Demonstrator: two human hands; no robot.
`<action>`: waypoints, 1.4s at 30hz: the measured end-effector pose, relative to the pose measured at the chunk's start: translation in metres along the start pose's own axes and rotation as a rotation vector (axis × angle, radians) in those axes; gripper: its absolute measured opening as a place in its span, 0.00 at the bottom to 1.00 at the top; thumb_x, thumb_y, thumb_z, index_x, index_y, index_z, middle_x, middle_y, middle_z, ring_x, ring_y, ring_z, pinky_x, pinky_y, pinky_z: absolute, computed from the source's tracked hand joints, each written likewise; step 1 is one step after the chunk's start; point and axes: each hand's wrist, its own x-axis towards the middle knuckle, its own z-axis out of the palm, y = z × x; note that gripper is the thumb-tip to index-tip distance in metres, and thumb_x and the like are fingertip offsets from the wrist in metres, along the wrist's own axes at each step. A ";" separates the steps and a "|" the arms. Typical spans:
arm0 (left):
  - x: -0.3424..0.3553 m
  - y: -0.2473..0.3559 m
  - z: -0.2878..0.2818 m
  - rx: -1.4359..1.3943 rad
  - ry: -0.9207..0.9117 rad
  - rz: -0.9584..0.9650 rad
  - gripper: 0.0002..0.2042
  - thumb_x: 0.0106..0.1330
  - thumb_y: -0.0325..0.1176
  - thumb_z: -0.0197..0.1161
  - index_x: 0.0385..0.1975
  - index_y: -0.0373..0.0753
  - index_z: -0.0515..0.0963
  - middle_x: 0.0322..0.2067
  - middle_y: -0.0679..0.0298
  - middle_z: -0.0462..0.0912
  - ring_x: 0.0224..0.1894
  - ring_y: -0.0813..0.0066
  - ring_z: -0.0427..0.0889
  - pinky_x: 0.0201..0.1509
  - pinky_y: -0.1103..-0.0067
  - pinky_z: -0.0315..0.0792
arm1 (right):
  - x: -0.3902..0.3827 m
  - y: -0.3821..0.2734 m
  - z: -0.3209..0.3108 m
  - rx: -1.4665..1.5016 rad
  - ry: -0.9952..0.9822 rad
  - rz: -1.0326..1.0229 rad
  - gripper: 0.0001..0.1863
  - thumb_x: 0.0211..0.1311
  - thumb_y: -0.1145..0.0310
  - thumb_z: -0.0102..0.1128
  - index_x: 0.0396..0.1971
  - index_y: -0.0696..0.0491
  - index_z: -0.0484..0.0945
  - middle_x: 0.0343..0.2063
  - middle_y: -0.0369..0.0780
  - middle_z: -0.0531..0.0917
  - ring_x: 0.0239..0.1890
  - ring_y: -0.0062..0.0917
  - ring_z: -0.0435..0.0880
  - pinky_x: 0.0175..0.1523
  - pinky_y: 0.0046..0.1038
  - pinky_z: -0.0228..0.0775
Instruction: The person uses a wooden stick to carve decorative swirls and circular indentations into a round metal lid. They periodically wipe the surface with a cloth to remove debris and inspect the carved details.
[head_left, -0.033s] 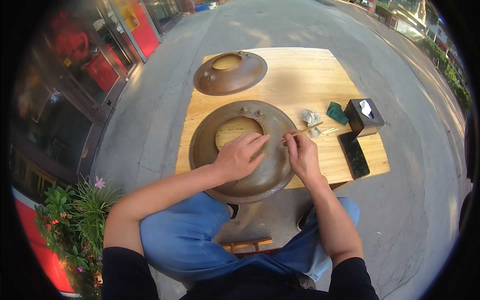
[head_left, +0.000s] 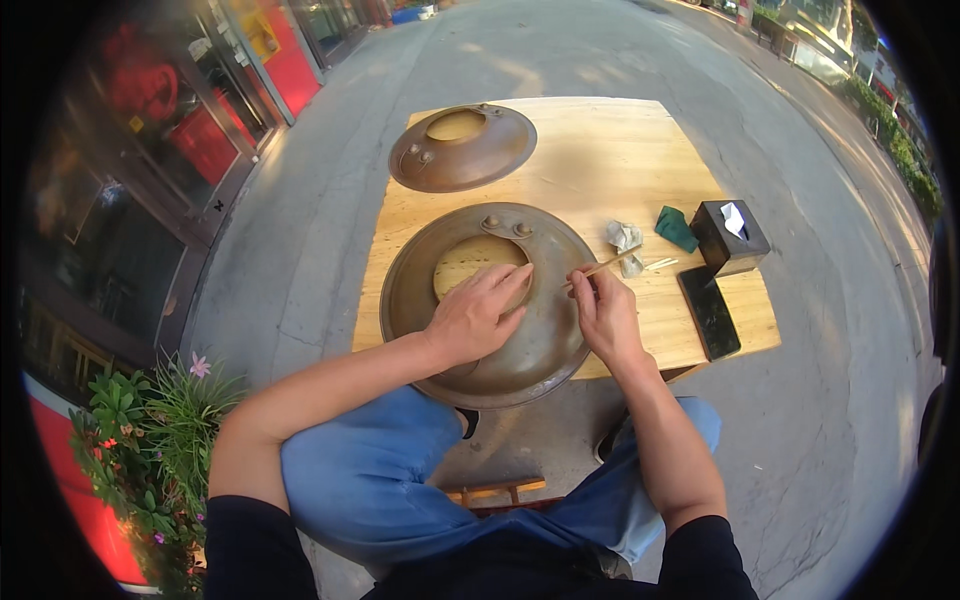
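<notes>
Outdoors, a wooden table [head_left: 610, 160] carries a large brown metal disc [head_left: 550, 315], overhanging its near edge. It looks stiff, smooth and probably heavy, best held by opposite sides. The person's left hand [head_left: 478, 318] lies over it, fingers close together; the right hand [head_left: 606, 310] pinches a thin, light-looking stick [head_left: 612, 261]. Beyond sits a smaller disc [head_left: 490, 157]; rightward, a phone [head_left: 708, 312] and tissue box [head_left: 728, 240].
</notes>
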 end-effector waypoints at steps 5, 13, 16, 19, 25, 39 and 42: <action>-0.025 -0.018 0.008 0.110 -0.150 -0.144 0.20 0.71 0.39 0.64 0.58 0.35 0.80 0.46 0.53 0.84 0.53 0.52 0.81 0.58 0.61 0.74 | 0.000 -0.004 0.002 -0.114 -0.091 -0.005 0.07 0.74 0.70 0.60 0.39 0.59 0.80 0.33 0.52 0.85 0.37 0.51 0.85 0.42 0.44 0.77; -0.026 -0.022 0.005 0.033 -0.256 -0.062 0.18 0.71 0.38 0.64 0.57 0.35 0.81 0.37 0.51 0.85 0.44 0.51 0.84 0.50 0.61 0.77 | -0.006 -0.006 0.004 -0.071 -0.074 -0.004 0.07 0.73 0.72 0.60 0.43 0.60 0.82 0.30 0.50 0.85 0.33 0.44 0.87 0.39 0.39 0.78; -0.027 -0.026 0.005 0.029 -0.245 -0.020 0.19 0.70 0.38 0.64 0.56 0.35 0.80 0.32 0.51 0.85 0.37 0.49 0.84 0.43 0.61 0.78 | -0.007 -0.016 0.001 0.058 -0.017 0.007 0.09 0.75 0.71 0.61 0.45 0.61 0.82 0.28 0.47 0.86 0.30 0.35 0.88 0.37 0.34 0.79; -0.026 -0.020 0.002 0.065 -0.305 -0.029 0.19 0.69 0.38 0.65 0.55 0.33 0.80 0.28 0.50 0.84 0.31 0.49 0.84 0.38 0.61 0.78 | -0.011 -0.023 -0.004 0.117 0.031 0.012 0.10 0.76 0.70 0.61 0.47 0.61 0.82 0.29 0.45 0.87 0.29 0.27 0.88 0.36 0.29 0.80; -0.030 -0.033 0.002 0.051 -0.287 0.013 0.18 0.68 0.37 0.66 0.53 0.33 0.80 0.26 0.48 0.85 0.29 0.48 0.85 0.35 0.61 0.78 | -0.007 -0.021 -0.010 0.151 0.045 0.073 0.12 0.78 0.70 0.58 0.49 0.63 0.81 0.32 0.42 0.88 0.31 0.21 0.87 0.34 0.24 0.77; -0.029 -0.045 -0.007 0.021 -0.357 0.095 0.17 0.63 0.36 0.69 0.50 0.37 0.83 0.23 0.51 0.83 0.26 0.50 0.83 0.30 0.63 0.75 | -0.004 -0.015 -0.006 0.345 -0.131 0.211 0.19 0.82 0.60 0.53 0.48 0.62 0.83 0.30 0.38 0.87 0.29 0.17 0.83 0.34 0.22 0.75; -0.032 -0.045 -0.006 -0.018 -0.370 0.095 0.18 0.62 0.36 0.70 0.50 0.38 0.84 0.23 0.52 0.83 0.26 0.52 0.84 0.30 0.64 0.76 | -0.007 0.000 -0.004 0.241 -0.170 0.323 0.19 0.81 0.59 0.55 0.43 0.61 0.85 0.25 0.37 0.85 0.28 0.17 0.81 0.34 0.22 0.74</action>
